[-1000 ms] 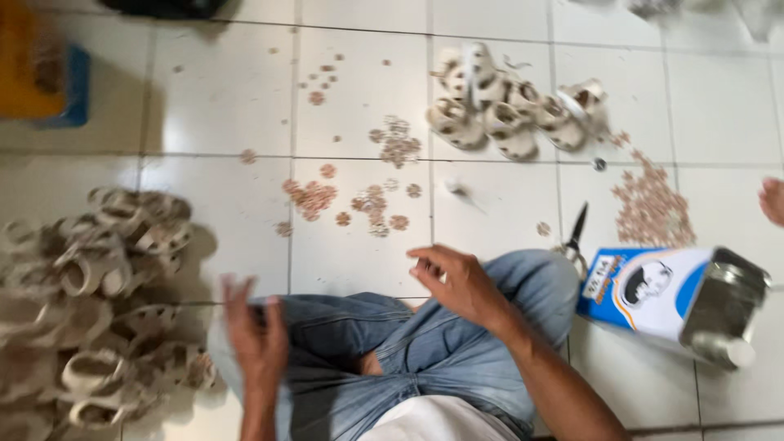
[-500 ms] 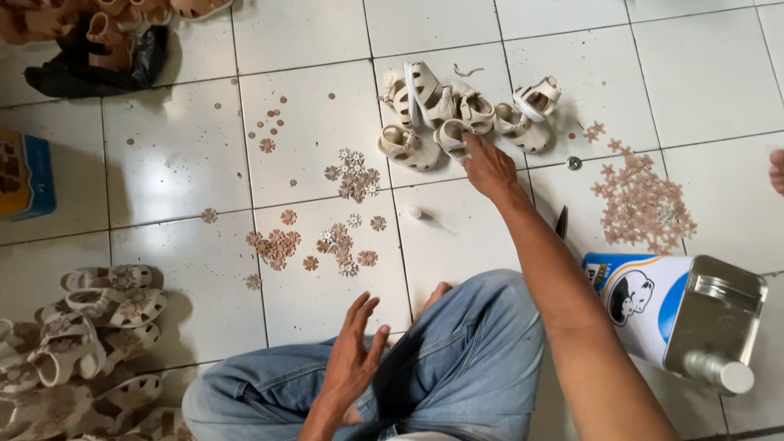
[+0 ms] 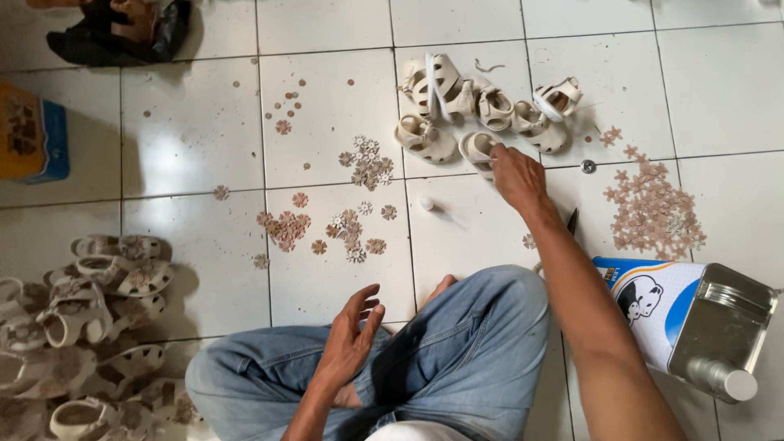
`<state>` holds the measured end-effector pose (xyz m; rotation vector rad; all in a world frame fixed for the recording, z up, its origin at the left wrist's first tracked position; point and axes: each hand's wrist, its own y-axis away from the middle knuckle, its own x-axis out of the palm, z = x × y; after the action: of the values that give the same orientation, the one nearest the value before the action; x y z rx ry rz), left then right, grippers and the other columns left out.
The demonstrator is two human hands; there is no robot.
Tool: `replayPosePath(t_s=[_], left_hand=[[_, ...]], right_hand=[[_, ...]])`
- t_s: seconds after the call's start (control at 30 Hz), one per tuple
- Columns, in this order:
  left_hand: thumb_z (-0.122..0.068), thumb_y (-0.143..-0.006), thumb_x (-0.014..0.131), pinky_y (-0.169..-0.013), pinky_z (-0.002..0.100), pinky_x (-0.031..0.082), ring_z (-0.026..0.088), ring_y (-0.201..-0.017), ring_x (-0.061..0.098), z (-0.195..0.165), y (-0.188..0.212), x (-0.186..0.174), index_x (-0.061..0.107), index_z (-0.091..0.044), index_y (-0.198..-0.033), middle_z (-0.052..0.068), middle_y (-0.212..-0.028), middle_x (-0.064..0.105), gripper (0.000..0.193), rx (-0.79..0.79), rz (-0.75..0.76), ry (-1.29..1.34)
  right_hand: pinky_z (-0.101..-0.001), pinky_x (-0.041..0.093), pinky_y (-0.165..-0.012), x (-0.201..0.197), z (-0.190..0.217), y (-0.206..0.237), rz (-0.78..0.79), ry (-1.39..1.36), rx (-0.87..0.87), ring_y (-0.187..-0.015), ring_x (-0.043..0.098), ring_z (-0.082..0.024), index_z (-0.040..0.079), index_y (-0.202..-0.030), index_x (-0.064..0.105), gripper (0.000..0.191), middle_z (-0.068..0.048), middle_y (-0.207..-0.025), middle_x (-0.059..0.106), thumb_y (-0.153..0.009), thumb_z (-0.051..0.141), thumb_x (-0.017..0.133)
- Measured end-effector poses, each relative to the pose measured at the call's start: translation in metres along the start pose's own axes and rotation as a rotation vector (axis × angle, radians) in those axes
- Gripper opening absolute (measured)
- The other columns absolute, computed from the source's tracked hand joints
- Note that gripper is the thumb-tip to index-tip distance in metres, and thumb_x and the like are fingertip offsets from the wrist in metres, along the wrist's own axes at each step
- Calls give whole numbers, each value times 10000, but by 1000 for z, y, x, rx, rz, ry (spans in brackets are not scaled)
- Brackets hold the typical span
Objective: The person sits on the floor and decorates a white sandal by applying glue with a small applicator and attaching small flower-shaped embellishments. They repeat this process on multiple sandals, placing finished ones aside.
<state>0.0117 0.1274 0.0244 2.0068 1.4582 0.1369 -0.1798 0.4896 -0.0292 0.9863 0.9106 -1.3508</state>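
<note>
Cream sandal [image 3: 478,149] touched by right hand [image 3: 517,175], grip unclear, left hand [image 3: 351,339] open, empty

Right hand [image 3: 516,175] touching small cream strapped sandal [image 3: 478,149] at near edge of far sandal cluster, scattered flat pinkish flower cutouts [image 3: 653,204] to its right, rectangular metal tin can [image 3: 694,322] nearer, left hand [image 3: 349,339] over blue-jeaned knee [image 3: 457,343], piled sandals [image 3: 82,327] far left.

My right arm stretches up the middle of the frame, right hand [image 3: 516,175] palm down, fingers curled at the tips. My left hand [image 3: 349,336] hovers low centre over my crossed legs, fingers spread loosely, holding nothing.
</note>
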Motion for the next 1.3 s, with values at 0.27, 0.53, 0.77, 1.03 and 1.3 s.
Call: replayPosePath(t_s=[0.27,0.53,0.77,1.03,1.3], left_hand=[[-404,-1034,524,-1114,347,418,237,-1344,539,20,-3,12,393,-71,-1491,144,-1446,557,580,228,-24,567],[-426,-982,530,-599,303,516,134,-814,607,18,46,-30,445,-96,-1372,57,-991,596,518,57,-163,864],[-450,-993,585,-559,289,540,123,-800,623,28,59,-65,467,-48,-1308,77,-951,619,525,118,-259,658],[-484,-960,584,-505,295,524,140,-771,667,32,62,-78,507,-50,-1231,68,-918,631,518,69,-284,587],[-474,-968,559,-470,285,480,155,-739,629,32,53,-75,487,-53,-1236,70,-874,604,505,79,-223,747]], right_hand=[[-245,469,-508,-21,112,150,328,-967,148,-611,640,-104,19,-1116,675,225,-44,-770,706,-941,156,712],[-307,523,-617,-32,254,231,-8,-613,-371,-679,612,-134,21,-1255,658,404,-64,-835,646,-876,90,778],[-377,561,-763,-23,301,228,-170,-367,-724,-893,665,-246,18,-1172,710,317,-108,-1058,649,-862,11,773],[-382,569,-776,-25,296,222,-51,-371,-906,-924,668,-267,-1,-1026,673,233,-108,-1030,646,-824,-39,782],[-311,584,-760,-18,284,227,-137,-535,-853,-966,683,-227,34,-1029,646,249,-80,-1068,643,-861,-31,818]])
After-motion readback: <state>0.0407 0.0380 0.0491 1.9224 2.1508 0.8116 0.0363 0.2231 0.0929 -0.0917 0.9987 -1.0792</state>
